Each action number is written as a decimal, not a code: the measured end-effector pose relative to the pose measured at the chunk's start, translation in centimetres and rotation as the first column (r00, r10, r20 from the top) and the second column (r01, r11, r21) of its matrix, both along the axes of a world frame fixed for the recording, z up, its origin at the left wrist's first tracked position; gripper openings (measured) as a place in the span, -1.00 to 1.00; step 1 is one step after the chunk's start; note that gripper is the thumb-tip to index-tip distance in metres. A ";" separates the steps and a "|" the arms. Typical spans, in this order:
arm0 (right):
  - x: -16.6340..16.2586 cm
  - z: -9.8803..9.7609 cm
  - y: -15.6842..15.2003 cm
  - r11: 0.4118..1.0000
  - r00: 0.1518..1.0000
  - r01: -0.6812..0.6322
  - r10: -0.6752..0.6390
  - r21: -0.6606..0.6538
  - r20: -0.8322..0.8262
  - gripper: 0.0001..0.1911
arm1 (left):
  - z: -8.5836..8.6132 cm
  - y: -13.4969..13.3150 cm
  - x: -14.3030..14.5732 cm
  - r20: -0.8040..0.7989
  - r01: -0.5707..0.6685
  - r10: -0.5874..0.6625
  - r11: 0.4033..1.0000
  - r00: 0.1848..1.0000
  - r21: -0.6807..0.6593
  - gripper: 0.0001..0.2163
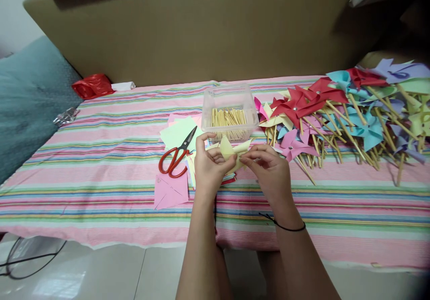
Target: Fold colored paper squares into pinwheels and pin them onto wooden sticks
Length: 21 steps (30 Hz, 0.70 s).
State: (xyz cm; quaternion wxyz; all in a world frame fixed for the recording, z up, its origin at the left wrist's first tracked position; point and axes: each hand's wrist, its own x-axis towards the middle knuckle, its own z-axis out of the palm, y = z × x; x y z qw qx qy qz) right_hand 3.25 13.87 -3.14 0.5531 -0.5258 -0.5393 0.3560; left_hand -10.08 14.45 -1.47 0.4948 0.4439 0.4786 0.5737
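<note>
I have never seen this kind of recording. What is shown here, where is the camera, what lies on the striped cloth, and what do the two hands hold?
There is no machine here: a person works with two bare hands. The only camera sits on that person's head and looks forward and down, so you see the forearms from above. The left hand and the right hand together pinch a folded piece of yellow paper above a striped cloth. Beyond the hands stands a clear plastic box with wooden sticks inside. Left of the hands lie red-handled scissors and loose paper squares. To the right lies a pile of paper pinwheels on sticks, in several colours.
</note>
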 end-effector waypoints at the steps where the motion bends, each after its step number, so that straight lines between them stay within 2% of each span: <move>1: 0.0 0.0 0.0 1.000 1.000 -0.001 0.001 0.001 -0.002 -0.96 | 0.0 0.0 0.0 -0.002 0.002 -0.002 1.000 1.000 0.001 -0.47; 12: 0.2 -0.6 0.1 0.999 1.000 0.004 -0.004 -0.037 -0.007 -0.95 | 0.0 0.0 0.0 -0.029 0.021 -0.021 1.000 0.999 0.011 -0.50; 21: 0.1 -1.0 0.3 0.999 0.983 -0.026 0.019 -0.039 -0.184 -0.96 | -0.1 0.0 -0.1 0.008 0.045 -0.045 0.999 0.999 -0.012 -0.49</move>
